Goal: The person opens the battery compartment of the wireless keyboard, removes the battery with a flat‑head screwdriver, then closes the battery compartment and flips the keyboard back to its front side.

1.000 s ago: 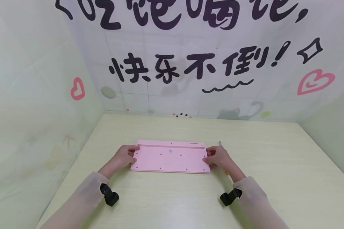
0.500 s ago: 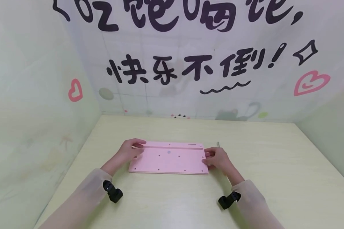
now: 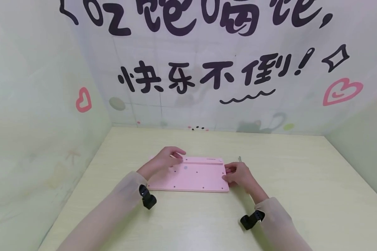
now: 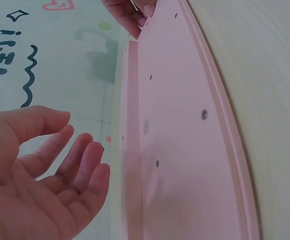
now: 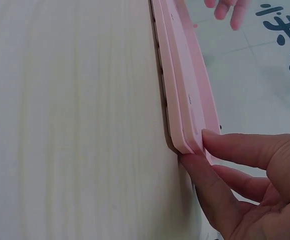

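Two hands (image 3: 164,161) (image 3: 239,174), one pink keyboard (image 3: 198,178)

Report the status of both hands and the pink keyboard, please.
Left hand over the pink keyboard, holding nothing. Right hand gripping its right end. Keyboard underside up. Thin grey object beyond right hand, partly hidden.

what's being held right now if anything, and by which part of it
The pink keyboard, turned underside up, is held by its short right end in the right hand. The left hand holds nothing.
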{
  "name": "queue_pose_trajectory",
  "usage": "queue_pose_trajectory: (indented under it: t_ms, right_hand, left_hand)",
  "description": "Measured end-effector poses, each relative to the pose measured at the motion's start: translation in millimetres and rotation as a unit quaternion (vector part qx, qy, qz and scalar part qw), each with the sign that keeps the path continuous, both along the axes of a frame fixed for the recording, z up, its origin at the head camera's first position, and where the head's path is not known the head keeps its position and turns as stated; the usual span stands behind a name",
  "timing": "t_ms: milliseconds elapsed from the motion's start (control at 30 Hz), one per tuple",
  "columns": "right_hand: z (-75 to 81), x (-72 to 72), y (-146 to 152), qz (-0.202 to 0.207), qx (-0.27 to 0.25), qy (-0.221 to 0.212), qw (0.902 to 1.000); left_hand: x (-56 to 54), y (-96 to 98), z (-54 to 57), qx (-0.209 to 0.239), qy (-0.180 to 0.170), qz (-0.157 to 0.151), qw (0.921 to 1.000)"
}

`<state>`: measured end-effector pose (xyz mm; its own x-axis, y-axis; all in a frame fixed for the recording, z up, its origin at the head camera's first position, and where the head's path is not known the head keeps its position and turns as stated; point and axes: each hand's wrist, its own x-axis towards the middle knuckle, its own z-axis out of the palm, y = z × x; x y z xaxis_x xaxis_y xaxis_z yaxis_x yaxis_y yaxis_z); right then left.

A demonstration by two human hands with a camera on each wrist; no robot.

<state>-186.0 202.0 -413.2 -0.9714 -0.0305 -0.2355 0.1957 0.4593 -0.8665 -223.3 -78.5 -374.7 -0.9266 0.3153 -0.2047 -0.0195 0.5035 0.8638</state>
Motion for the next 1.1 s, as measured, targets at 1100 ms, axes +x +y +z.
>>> queue_pose_trajectory:
  t_ms: [1100]
  right_hand:
    - [0.3,0.1,1.9,-0.002,-0.001,-0.013,0.9999]
  left_hand:
    - [-28.6,89.2,-11.9,-0.109,0.073,-0.135,0.9821]
